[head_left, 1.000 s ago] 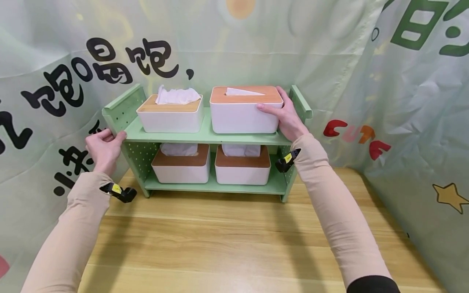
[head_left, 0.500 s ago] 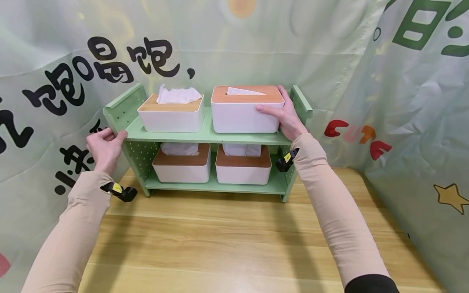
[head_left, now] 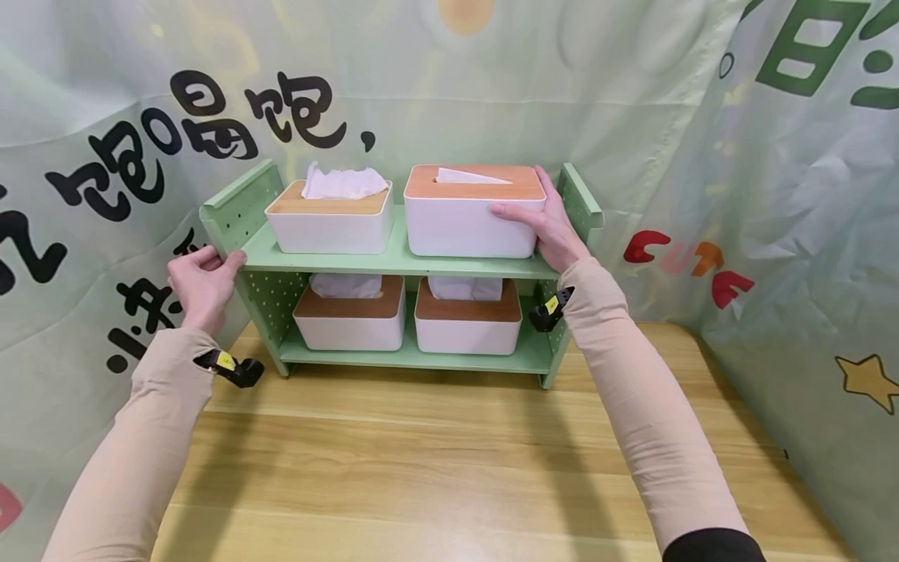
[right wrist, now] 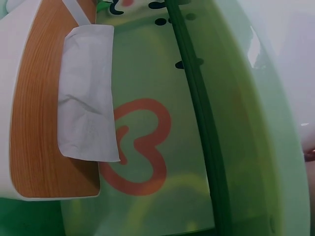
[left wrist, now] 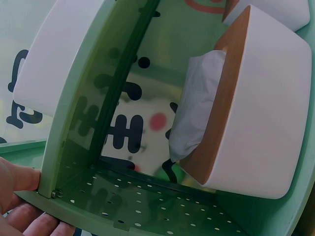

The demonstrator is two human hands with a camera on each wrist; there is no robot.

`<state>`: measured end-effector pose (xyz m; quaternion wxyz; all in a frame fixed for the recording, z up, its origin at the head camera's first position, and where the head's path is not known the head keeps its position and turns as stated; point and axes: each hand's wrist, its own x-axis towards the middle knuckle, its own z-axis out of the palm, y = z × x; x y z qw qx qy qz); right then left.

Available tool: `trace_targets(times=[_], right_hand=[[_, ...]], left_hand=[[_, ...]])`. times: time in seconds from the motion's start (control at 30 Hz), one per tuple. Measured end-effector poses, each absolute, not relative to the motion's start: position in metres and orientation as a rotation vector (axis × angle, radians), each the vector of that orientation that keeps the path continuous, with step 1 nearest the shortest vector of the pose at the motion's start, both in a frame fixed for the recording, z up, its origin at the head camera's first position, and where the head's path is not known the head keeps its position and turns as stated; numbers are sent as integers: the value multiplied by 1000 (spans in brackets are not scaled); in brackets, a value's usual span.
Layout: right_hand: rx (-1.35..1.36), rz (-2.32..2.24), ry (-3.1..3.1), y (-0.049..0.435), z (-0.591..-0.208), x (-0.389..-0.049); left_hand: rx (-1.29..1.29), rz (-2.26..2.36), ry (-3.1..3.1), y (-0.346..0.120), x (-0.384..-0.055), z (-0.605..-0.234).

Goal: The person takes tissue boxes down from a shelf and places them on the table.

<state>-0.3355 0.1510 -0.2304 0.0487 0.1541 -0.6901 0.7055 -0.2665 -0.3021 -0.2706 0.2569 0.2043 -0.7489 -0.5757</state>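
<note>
A green two-tier shelf (head_left: pixel 318 264) stands on the wooden table. My left hand (head_left: pixel 202 287) grips its left side at the upper board's front corner; in the left wrist view the thumb (left wrist: pixel 22 178) presses the board's edge and fingers curl under the perforated side panel. On the upper tier, my right hand (head_left: pixel 555 226) holds the right end of a white tissue box (head_left: pixel 467 226) with a wooden lid, thumb on its front, other fingers mostly hidden behind it. A lower tissue box (head_left: pixel 328 234) with a crumpled tissue sits to its left. The right wrist view barely shows the right hand.
Two more tissue boxes, one left (head_left: pixel 349 332) and one right (head_left: pixel 467 336), with darker lids, stand on the lower tier. The shelf's right side panel (head_left: pixel 579 199) rises close beside my right hand. Printed cloth (head_left: pixel 449 94) hangs behind and along both sides of the table (head_left: pixel 393 460).
The upper right tissue box has come very slightly towards the shelf's front edge, with my right hand still holding it. My left hand keeps its place on the shelf.
</note>
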Motion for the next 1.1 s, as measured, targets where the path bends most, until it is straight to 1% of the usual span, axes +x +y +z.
trace_targets(times=[0.33, 1.1], right_hand=[[562, 2092, -2091, 149, -232, -333], [563, 2104, -2056, 147, -230, -326]], left_hand=[[551, -1578, -2022, -302, -265, -270], [572, -1540, -2043, -302, -266, -271]])
